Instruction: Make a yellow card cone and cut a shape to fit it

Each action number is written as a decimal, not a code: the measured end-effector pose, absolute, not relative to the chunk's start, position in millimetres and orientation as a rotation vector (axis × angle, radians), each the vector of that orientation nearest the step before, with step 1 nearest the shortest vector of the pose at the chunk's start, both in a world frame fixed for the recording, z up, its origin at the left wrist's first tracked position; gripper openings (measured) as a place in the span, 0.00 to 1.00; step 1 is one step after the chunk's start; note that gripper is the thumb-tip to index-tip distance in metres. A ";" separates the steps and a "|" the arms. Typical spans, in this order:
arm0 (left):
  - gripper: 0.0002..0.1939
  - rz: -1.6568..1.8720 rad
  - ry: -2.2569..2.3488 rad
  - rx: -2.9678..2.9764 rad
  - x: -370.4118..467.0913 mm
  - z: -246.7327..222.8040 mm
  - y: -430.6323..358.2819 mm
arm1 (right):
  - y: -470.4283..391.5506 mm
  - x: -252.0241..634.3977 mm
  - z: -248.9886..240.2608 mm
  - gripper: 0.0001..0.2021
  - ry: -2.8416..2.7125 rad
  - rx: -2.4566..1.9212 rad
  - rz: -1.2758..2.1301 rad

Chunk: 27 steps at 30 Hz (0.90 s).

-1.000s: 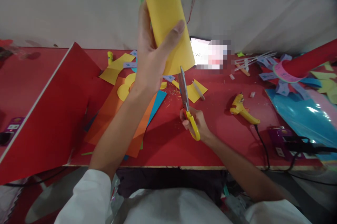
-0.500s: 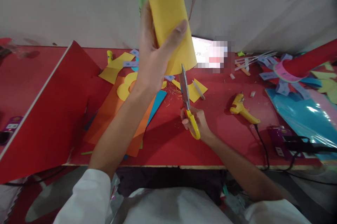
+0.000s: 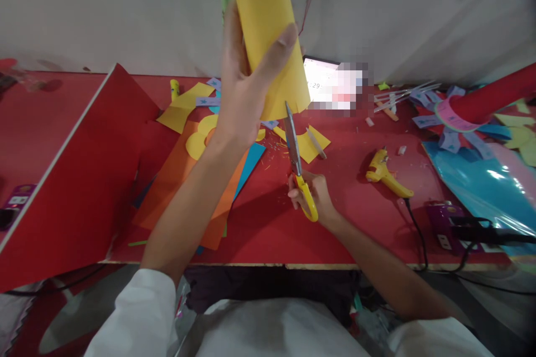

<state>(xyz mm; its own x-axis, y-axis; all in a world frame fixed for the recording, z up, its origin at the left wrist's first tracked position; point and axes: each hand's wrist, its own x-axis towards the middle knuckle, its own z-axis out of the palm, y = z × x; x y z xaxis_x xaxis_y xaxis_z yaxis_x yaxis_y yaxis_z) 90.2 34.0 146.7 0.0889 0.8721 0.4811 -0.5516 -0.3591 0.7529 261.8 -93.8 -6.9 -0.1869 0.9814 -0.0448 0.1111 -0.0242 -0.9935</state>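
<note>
My left hand [image 3: 247, 89] is wrapped round a yellow paper tube [image 3: 266, 10], its thumb across the front. The tube is held up in front of the wall, slightly tilted, and its top runs out of view. Below it, my right hand [image 3: 312, 192] grips scissors [image 3: 295, 150] with yellow handles. The blades point upward and their tips meet the tube's lower rim. Short slits show in that rim, right of the blades. Under my left forearm lie orange paper sheets [image 3: 167, 195] and a yellow paper flower [image 3: 196, 142].
A yellow glue gun [image 3: 387, 172] with a cord lies on the red table [image 3: 268, 223], near a purple power socket box [image 3: 446, 225]. A lit screen [image 3: 320, 80] leans at the wall. A red board [image 3: 84, 178] stands left. Blue plastic-wrapped sheets [image 3: 481, 184] lie right.
The scissors have shifted slightly left along the tube's lower rim. A slit now shows to the right of the blades. The tube has moved a little left in my left hand.
</note>
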 end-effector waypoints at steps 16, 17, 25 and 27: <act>0.03 1.676 0.375 1.191 93.4 158.1 24.9 | -94.8 262.3 -12.3 0.39 -1.486 -1.031 1.371; 0.03 1.688 0.390 1.183 93.3 159.1 24.3 | -94.8 261.9 -12.1 0.39 -1.500 -1.014 1.369; 0.04 1.755 0.502 1.121 87.5 166.5 15.5 | -93.5 258.8 2.0 0.40 -1.571 -1.106 1.257; 0.05 1.723 0.537 1.080 88.1 166.8 12.9 | -93.7 259.3 0.3 0.40 -1.554 -1.108 1.250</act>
<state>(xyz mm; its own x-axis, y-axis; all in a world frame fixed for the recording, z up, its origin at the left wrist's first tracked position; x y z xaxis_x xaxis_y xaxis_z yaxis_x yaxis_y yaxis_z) 88.1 12.9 166.8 -0.1098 0.9034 0.4145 -0.5081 -0.4094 0.7578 259.3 -93.7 0.3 -0.2629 0.9618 0.0765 0.1316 0.1143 -0.9847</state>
